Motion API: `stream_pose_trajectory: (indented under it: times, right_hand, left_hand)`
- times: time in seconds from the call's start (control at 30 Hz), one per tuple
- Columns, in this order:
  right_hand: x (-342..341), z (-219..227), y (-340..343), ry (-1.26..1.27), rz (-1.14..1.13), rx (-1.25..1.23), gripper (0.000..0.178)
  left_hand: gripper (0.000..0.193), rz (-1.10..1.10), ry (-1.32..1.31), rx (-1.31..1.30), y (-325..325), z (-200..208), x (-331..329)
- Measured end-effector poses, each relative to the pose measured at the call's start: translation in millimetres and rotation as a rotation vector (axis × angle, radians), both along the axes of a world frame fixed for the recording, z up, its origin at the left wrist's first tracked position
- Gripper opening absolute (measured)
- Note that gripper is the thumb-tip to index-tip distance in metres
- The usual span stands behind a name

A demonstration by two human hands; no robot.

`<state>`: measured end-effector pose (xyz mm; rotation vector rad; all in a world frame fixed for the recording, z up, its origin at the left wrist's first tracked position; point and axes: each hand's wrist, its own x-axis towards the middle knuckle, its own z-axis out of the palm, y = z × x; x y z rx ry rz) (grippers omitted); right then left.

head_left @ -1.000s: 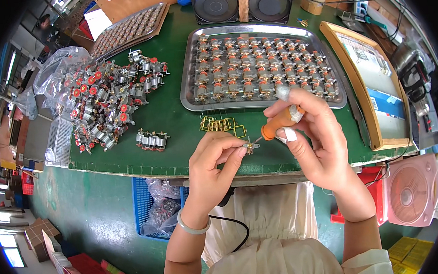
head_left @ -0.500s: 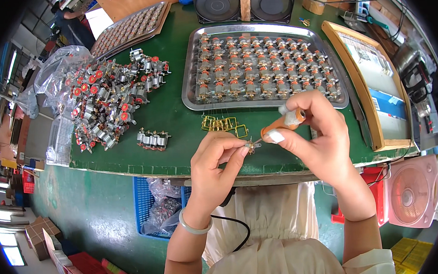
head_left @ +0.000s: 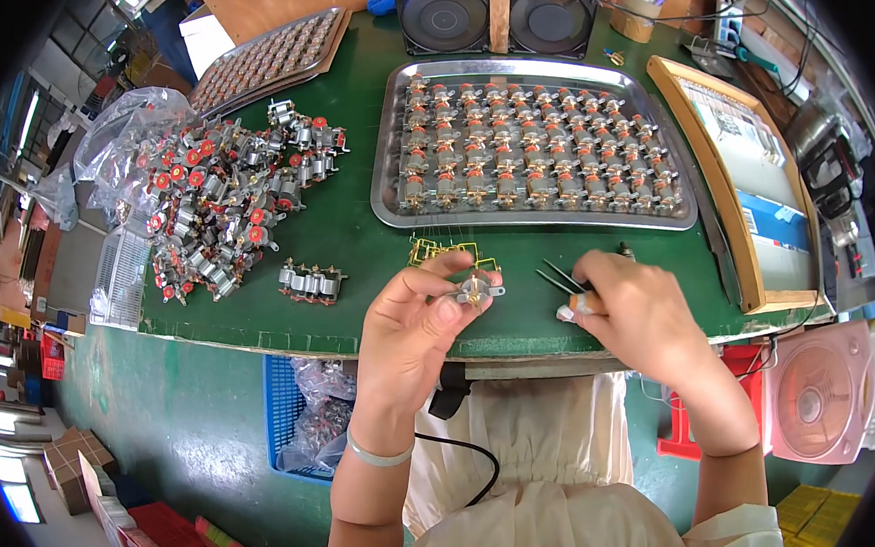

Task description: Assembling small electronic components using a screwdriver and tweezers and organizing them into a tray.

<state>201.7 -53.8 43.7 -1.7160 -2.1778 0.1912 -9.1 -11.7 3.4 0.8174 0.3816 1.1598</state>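
Observation:
My left hand (head_left: pixel 415 320) is closed, pinching a small round metal motor (head_left: pixel 475 290) with a brass centre and side tabs, just above the bench's front edge. My right hand (head_left: pixel 640 306) is palm-down to the right, fingers curled. Tweezers (head_left: pixel 556 278) with two thin prongs stick out from its fingertips. By the thumb shows an orange piece (head_left: pixel 588 303); whether it is the orange tool handle is partly hidden. Behind my left hand lie several yellow wire frames (head_left: pixel 436 249). A short row of motors (head_left: pixel 311 281) stands to the left.
A metal tray (head_left: pixel 383 202) with rows of motors lies beyond my hands. A large motor pile (head_left: pixel 218 202) spreads at left beside a plastic bag (head_left: pixel 118 133). At right stands a wooden frame (head_left: pixel 755 299); black fans (head_left: pixel 447 17) stand at the back.
My left hand has raised the motor and tilted it. My right hand has drawn away from it, turned palm-down and lowered; the tweezers' prongs now show at its fingertips.

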Motion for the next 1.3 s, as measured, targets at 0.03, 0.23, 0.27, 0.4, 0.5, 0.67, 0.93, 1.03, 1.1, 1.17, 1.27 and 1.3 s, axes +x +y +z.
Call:
stream_pose_trajectory:
  times: [0.03,0.23,0.27,0.4,0.5,0.67,0.93,1.03,1.1,1.17,1.27,1.3]
  right_hand:
    - [0,-3,0,-0.059,0.012,-0.018,0.032]
    - [1,8,2,0.483,0.155,-0.006,0.021]
    - [-1,12,1,0.512,0.253,0.071,0.021]
    - [-7,11,4,0.437,0.368,0.207,0.028]
    - [-9,9,5,0.424,0.378,0.213,0.030]
    - [-11,7,3,0.465,0.377,0.165,0.031]
    - [-10,6,-3,1.638,0.206,-0.888,0.022]
    - [-10,6,-8,1.673,0.201,-0.890,0.022]
    - [-5,9,-9,1.572,0.189,-0.881,0.020]
    - [-2,8,-9,0.936,0.319,-0.318,0.019]
    - [0,4,-5,0.320,0.237,-0.021,0.016]
    - [0,0,-5,-0.014,0.153,0.129,0.017]
  left_hand:
    - [0.010,-0.034,-0.055,-0.051,0,0,1]
    - [0.010,-0.030,-0.010,-0.073,-2,2,6]
    - [0.010,-0.002,0.036,-0.037,-2,2,7]
    - [0.011,0.073,0.136,0.097,-3,1,10]
    - [0.011,0.102,0.195,0.176,-4,3,13]
    - [0.014,0.104,0.204,0.250,-5,6,14]
    - [0.025,0.125,0.175,0.503,-3,1,17]
    - [0.025,0.183,0.183,0.589,-3,-1,19]
    - [0.026,0.221,0.197,0.616,-2,-1,18]
    - [0.026,0.297,0.255,0.618,-1,-1,16]
    - [0.027,0.311,0.265,0.632,0,-2,17]
    - [0.027,0.308,0.263,0.634,0,-2,18]
